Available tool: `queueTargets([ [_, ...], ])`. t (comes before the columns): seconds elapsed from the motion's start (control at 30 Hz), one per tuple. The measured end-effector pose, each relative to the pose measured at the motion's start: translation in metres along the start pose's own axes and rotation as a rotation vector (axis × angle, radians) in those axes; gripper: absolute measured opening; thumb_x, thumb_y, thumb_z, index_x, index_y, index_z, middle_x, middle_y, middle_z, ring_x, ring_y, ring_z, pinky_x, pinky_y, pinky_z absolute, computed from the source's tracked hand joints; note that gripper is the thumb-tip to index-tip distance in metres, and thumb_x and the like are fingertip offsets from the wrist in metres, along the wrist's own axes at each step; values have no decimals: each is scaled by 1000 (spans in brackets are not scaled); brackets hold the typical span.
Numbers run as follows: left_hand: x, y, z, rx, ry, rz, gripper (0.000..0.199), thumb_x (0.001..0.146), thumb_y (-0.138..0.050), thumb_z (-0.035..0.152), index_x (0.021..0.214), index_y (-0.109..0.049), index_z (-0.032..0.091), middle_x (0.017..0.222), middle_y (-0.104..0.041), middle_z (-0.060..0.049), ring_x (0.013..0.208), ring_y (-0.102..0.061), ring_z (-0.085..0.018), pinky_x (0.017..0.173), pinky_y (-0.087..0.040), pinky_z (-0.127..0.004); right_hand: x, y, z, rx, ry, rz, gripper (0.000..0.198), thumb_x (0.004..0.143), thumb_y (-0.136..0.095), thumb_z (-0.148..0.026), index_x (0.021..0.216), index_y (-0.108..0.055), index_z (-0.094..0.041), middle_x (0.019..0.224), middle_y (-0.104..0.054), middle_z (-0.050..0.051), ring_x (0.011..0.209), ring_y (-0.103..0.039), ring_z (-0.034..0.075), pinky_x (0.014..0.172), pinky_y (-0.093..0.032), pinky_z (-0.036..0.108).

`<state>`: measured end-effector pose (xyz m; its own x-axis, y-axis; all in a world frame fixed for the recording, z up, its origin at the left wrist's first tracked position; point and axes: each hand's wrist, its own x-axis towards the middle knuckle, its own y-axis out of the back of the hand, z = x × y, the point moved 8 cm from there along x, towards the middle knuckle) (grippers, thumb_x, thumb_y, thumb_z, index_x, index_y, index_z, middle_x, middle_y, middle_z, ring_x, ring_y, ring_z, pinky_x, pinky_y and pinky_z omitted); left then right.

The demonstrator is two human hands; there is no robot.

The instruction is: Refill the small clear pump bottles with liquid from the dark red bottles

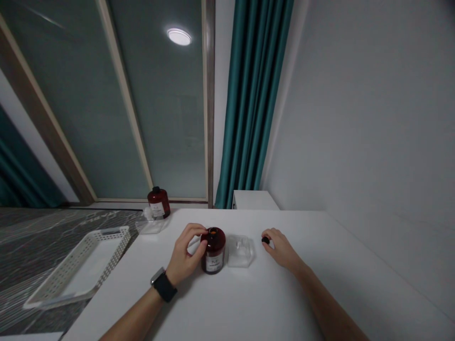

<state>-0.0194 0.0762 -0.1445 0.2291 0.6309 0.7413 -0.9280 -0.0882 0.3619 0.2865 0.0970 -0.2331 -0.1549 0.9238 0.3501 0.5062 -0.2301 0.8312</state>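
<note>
Near the middle of the white table stands a dark red-brown glass bottle (213, 251) with a pale label, upright and with its mouth uncovered. My left hand (188, 248) grips its upper left side, thumb in front and fingers behind. Between the fingertips of my right hand (280, 248) is a small black cap (265, 240), held apart from the bottle on its right. A clear plastic tray (240, 252) lies just right of the bottle, between my two hands; its contents are hard to make out.
A second red bottle (159, 202), black cap on, stands at the table's far left corner, beside another clear tray (150, 227) with a whitish item. A white perforated basket (76, 265) sits left, beyond the table edge (117, 258). A white cabinet (256, 200) stands behind.
</note>
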Motion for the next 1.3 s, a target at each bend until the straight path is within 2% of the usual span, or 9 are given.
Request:
queueTargets([
  [0.27,3,1,2,1,-15,-27,13,90,-54,16,98,-64,19,97,-63,-7,93,-61,-22,82,-51,-36,-3,-2,4,-9,14,46,19,81,-57,-18,98,-64,-23,94,-67,5,91,-59,25,84,-47,39],
  [0.4,3,0,1,-11,-12,-39,13,91,-53,15,98,-64,19,97,-63,-7,93,-61,-21,82,-50,-35,-4,5,1,14,18,130,27,84,-56,-22,111,-61,-22,102,-66,8,96,-60,26,88,-48,42],
  [0.53,2,1,-2,-46,14,-60,15,94,-50,17,99,-64,19,102,-64,-8,98,-62,-22,87,-50,-36,-2,22,-8,24,16,249,24,89,-48,-23,111,-59,-21,102,-64,10,99,-59,28,93,-45,47],
  [0.63,5,1,-4,-88,55,-140,17,96,-48,19,101,-64,19,110,-66,-10,104,-62,-22,92,-48,-38,-2,35,-32,31,39,316,23,93,-44,-23,110,-59,-20,99,-64,10,98,-59,28,91,-44,48],
  [0.73,8,1,-6,-129,101,-240,19,98,-47,21,101,-65,19,112,-67,-10,106,-62,-22,94,-48,-38,-4,46,-75,80,114,373,22,93,-45,-23,111,-58,-21,96,-65,8,95,-60,27,88,-45,46],
  [0.83,11,4,-2,-144,116,-269,19,98,-48,23,102,-66,19,113,-67,-10,106,-62,-22,95,-47,-39,-4,44,-123,200,173,320,27,93,-46,-20,118,-54,-23,101,-66,7,99,-61,25,90,-47,43],
  [0.97,9,10,7,-132,129,-269,20,98,-48,25,101,-67,19,107,-67,-9,103,-62,-22,93,-48,-38,-1,29,-168,318,133,221,52,90,-51,-22,140,-37,-25,113,-65,8,104,-61,24,94,-49,43],
  [1.13,5,22,17,-88,152,-284,19,97,-51,26,96,-68,19,98,-66,-7,94,-62,-21,87,-48,-35,1,2,-193,399,82,150,72,79,-65,-23,144,-33,-25,121,-60,9,113,-57,27,101,-47,48],
  [1.3,-1,33,14,-78,216,-270,20,97,-52,29,93,-68,18,92,-67,-6,89,-63,-20,83,-48,-34,-1,-16,-196,505,9,197,81,71,-69,-18,143,-32,-25,126,-55,9,120,-54,28,106,-43,50],
])
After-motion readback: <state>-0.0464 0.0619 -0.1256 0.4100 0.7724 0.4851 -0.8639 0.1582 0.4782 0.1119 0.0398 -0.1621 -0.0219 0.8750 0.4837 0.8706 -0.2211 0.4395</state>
